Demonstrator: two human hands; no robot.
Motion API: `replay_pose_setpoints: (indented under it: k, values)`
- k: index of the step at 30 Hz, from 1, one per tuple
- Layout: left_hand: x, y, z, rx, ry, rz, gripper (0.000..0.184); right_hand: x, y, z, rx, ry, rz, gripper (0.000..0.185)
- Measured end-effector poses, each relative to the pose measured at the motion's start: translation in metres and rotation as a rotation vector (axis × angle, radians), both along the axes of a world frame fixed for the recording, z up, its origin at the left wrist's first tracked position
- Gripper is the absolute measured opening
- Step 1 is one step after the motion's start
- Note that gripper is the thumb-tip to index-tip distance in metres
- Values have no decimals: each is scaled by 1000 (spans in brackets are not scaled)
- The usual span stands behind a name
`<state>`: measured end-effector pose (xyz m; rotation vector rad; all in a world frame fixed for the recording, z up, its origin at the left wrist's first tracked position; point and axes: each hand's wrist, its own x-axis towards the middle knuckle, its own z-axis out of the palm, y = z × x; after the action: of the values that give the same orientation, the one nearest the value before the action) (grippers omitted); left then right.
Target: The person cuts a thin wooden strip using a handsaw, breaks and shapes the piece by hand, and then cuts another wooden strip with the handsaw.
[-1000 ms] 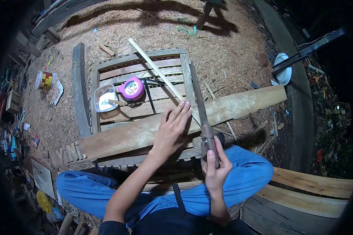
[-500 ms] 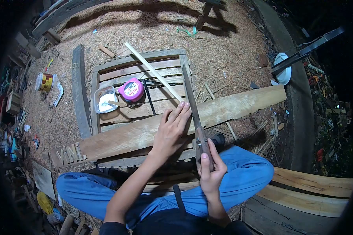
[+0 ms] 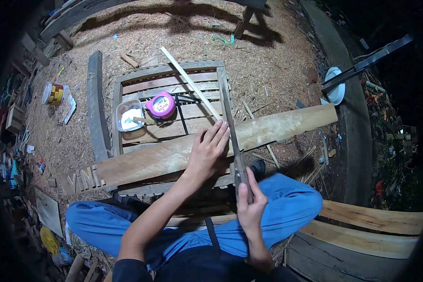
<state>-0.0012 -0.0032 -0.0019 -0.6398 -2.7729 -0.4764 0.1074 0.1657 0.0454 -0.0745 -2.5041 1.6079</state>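
My left hand (image 3: 207,152) lies on the long plank (image 3: 141,163), its fingertips pressing down the near end of a thin pale wooden strip (image 3: 189,81). The strip slants away over the slatted wooden stand (image 3: 169,67). In my right hand (image 3: 251,202) is the handle of a saw (image 3: 238,157), wrapped by my fingers. Its dark blade points away from me, just right of my left fingertips. Short sticks (image 3: 87,181) lie in a row on the plank's left end. Whether the blade touches the strip is hard to see.
On the stand are a pink tape measure (image 3: 160,105), a plastic tub (image 3: 129,116) holding white paste and a stick, and black rods (image 3: 180,114). A beam (image 3: 97,101) lies left; a patterned can (image 3: 53,94) stands beyond it. Sawdust covers the ground. Boards (image 3: 362,235) lie at right.
My right hand and the saw have shifted slightly, and the handle is tilted more edge-on. My left hand keeps its place on the strip. The whole view has moved a little.
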Motion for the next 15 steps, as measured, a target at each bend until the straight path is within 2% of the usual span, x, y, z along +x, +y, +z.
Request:
replay_pose_setpoints:
  k: [2,7,15]
  values:
    - [-1,2,-4,-21,23,12,88,18,7,12,-150,-191,-52,44]
    - [0,-1,0,116,-33,-26,84,29,9,14,-172,-102,-68,43]
    - [2,-1,-4,41,20,-5,82,-26,-3,3,-178,-93,-57,43]
